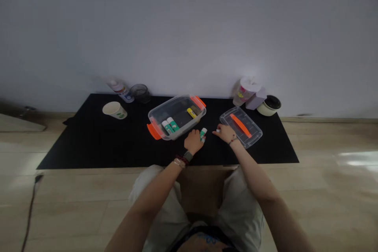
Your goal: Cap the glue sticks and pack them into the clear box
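Observation:
My left hand grips a green and white glue stick upright at the front of the black mat. My right hand is a short way to its right, pinching a small white object, possibly a cap. That hand is next to a clear plastic lid with an orange strip. Left of my hands stands a clear plastic box with orange latches. It holds two green and white glue sticks and a yellow glue stick.
A paper cup lies on its side on the black mat. Along the wall stand a spray bottle, a dark glass, a plastic cup, a lilac box and a small pot.

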A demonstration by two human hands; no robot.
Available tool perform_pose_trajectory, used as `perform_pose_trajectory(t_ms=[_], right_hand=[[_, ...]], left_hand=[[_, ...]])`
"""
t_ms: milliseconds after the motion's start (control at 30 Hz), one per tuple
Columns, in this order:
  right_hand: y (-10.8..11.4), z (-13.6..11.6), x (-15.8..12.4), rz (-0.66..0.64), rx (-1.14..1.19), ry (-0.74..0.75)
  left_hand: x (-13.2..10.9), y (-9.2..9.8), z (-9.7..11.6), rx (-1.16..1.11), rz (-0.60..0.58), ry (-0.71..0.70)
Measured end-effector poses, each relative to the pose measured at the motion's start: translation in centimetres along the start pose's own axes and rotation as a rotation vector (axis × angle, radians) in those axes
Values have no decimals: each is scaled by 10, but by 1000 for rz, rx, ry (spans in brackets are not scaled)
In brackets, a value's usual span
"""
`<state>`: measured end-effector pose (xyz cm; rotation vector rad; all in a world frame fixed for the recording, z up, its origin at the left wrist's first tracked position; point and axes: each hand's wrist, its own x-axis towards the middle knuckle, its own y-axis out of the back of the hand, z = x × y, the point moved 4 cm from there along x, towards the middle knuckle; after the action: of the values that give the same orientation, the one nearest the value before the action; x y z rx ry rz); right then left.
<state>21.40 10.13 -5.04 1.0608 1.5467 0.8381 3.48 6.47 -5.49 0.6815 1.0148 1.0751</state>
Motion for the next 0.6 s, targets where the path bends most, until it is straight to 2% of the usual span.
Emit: perform_pose_trajectory(t_ms=[133, 233, 300, 367, 400, 467, 533, 600], right_hand=[[14, -1, 3, 190, -23, -15], [46, -7, 1, 377, 11, 7], [73, -23, -1, 482, 72, 88], [97, -52, 1, 530, 129, 232], [106, -71, 5, 521, 142, 311], [112, -115, 18, 401, 108, 446], [102, -153, 39, 173, 3, 442], [90, -183, 60, 49, -30, 427]], left_hand=[[13, -3, 12, 156, 107, -100], [16, -1, 15, 212, 151, -206], [14, 3, 14, 224, 169, -287], [9, 10, 10, 221, 176, -351], [6, 13, 7, 218, 177, -370], [0, 19, 1, 213, 172, -382], [-4, 23, -6, 207, 166, -396], [-6, 24, -12, 199, 184, -419]])
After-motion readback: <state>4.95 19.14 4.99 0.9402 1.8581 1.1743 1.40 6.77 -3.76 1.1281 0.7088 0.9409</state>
